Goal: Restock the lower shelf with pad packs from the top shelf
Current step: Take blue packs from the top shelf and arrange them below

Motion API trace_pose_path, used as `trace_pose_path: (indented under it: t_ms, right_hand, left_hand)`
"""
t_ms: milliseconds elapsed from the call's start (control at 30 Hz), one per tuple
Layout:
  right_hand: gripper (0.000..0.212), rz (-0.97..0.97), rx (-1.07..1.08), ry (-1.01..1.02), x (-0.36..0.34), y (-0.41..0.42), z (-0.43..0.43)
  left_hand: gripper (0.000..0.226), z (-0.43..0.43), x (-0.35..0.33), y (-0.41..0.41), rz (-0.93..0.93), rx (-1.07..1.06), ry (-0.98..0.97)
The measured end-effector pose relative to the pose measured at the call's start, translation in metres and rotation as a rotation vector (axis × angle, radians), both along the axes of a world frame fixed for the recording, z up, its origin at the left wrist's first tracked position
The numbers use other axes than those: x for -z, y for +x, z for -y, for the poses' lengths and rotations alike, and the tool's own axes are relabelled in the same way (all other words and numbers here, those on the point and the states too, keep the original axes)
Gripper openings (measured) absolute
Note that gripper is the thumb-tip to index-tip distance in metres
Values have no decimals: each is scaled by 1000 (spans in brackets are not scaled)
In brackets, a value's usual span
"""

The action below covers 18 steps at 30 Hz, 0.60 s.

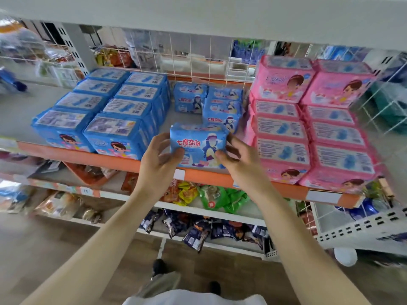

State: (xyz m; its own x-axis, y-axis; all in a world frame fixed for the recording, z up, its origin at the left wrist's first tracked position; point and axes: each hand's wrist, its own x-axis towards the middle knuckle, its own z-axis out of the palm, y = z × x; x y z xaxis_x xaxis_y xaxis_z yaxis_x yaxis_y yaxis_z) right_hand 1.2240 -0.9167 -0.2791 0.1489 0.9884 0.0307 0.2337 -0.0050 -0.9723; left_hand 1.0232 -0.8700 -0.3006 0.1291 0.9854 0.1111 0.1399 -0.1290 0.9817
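Placement step, prob: blue pad pack (198, 147) at centre frame, over front lip of orange-edged shelf (88, 157), in gap btw big blue packs (99, 119) at left and pink packs (308, 128) at right. Both hands on it: left hand (158, 157) pinches left end, right hand (239, 160) pinches right end. Can't tell if base rests on shelf. Next: slide back against same-type packs (220, 111) behind, square up, let go.

Both bare forearms extend from the bottom corners to mid-frame.
The left hand (157, 161) and right hand (241, 160) grip a blue pad pack (198, 144) by its ends, thumbs on its front.
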Motion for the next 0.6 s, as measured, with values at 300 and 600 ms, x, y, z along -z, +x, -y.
trace_pose_path:
  t_ms: [300, 600]
  right_hand:
    - [41, 46, 31, -15, 12, 8, -27]
    - [25, 58, 72, -51, 26, 6, -66]
  left_hand:
    - [29, -29, 11, 8, -18, 39, 17]
    - [49, -67, 2, 3, -330, 40, 93]
